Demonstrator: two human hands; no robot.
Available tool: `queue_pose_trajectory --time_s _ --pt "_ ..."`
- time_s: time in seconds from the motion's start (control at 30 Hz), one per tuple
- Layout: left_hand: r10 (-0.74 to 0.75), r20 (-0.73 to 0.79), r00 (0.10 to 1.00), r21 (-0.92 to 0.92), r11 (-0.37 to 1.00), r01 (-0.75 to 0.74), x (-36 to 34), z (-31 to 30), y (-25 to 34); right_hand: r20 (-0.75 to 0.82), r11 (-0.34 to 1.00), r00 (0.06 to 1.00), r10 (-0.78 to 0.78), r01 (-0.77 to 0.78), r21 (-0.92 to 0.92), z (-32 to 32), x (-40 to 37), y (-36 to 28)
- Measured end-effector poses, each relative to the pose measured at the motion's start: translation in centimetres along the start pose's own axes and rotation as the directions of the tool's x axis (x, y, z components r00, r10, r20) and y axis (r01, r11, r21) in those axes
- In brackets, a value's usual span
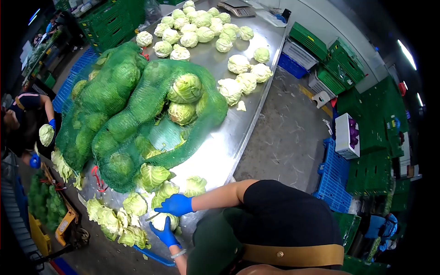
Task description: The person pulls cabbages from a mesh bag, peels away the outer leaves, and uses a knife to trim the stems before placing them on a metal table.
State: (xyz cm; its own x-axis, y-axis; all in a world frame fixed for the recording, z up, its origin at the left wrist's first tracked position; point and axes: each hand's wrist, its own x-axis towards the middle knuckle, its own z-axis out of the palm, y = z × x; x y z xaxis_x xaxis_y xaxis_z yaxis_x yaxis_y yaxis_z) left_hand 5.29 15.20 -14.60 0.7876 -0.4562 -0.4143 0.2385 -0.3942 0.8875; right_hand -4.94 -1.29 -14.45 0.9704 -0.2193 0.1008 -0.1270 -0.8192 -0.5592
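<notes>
My right hand [175,205], in a blue glove, is closed around a small knife [153,216] whose blade lies against a trimmed cabbage [160,222]. From below, my left hand [166,233], also blue-gloved, grips that cabbage. Loose leafy pieces [110,217] lie to the left on the metal table [220,158], and outer leaves [153,176] lie just above my hands. Further up, a green mesh sack [121,121] bulges with cabbages; at its open end two heads [184,88] show.
Many pale cabbages [197,23] cover the table's far end near a scale [236,8]. At left, a co-worker's gloved hand [52,123] is beside a cabbage [46,134]. Blue pallets [334,169] and green crates [371,172] stand on the right.
</notes>
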Motion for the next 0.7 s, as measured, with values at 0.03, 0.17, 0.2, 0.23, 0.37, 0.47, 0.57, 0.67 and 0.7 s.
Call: queue_pose_trajectory --time_s 0.03,0.17,0.2,0.23,0.37,0.47,0.57,0.67,0.7 --pt "0.001 -0.001 1.000 0.000 1.000 -0.001 -0.1 0.1 0.1 -0.010 0.994 0.996 0.087 -0.086 0.064 0.5 0.6 0.0" --pt "0.065 -0.017 0.998 0.084 0.994 -0.063 -2.1 1.0 1.1 0.085 0.854 0.913 0.399 -0.404 0.329 1.4 2.9 2.1" --pt "0.087 -0.020 0.996 0.071 0.994 -0.086 -2.0 0.5 0.3 0.080 0.852 0.913 0.400 -0.403 0.334 1.4 3.1 1.8" --pt "0.109 -0.025 0.994 0.052 0.993 -0.107 -1.9 0.1 -0.7 0.109 0.832 0.912 0.395 -0.406 0.377 1.1 3.0 1.3" --pt "0.273 0.183 0.945 0.084 0.953 -0.291 -4.1 -3.6 -4.6 0.193 0.764 0.878 0.438 -0.477 0.435 1.9 2.5 1.8" --pt "0.185 0.242 0.952 -0.012 0.982 -0.187 -5.1 -6.7 -7.2 0.211 0.686 0.774 0.596 -0.628 0.367 1.9 2.0 3.9" --pt "-0.067 0.264 0.962 -0.215 0.968 0.126 -6.0 -7.4 -5.2 0.133 0.795 0.891 0.434 -0.448 0.408 1.6 1.6 1.9" --pt "-0.187 0.031 0.982 -0.192 0.963 0.190 -5.2 -3.6 -4.2 0.158 0.812 0.937 0.313 -0.350 0.466 1.4 2.3 0.1" --pt "-0.114 -0.001 0.993 -0.093 0.989 0.114 -5.3 -2.1 -1.5 0.125 0.816 0.959 0.253 -0.281 0.505 2.0 2.3 0.6"
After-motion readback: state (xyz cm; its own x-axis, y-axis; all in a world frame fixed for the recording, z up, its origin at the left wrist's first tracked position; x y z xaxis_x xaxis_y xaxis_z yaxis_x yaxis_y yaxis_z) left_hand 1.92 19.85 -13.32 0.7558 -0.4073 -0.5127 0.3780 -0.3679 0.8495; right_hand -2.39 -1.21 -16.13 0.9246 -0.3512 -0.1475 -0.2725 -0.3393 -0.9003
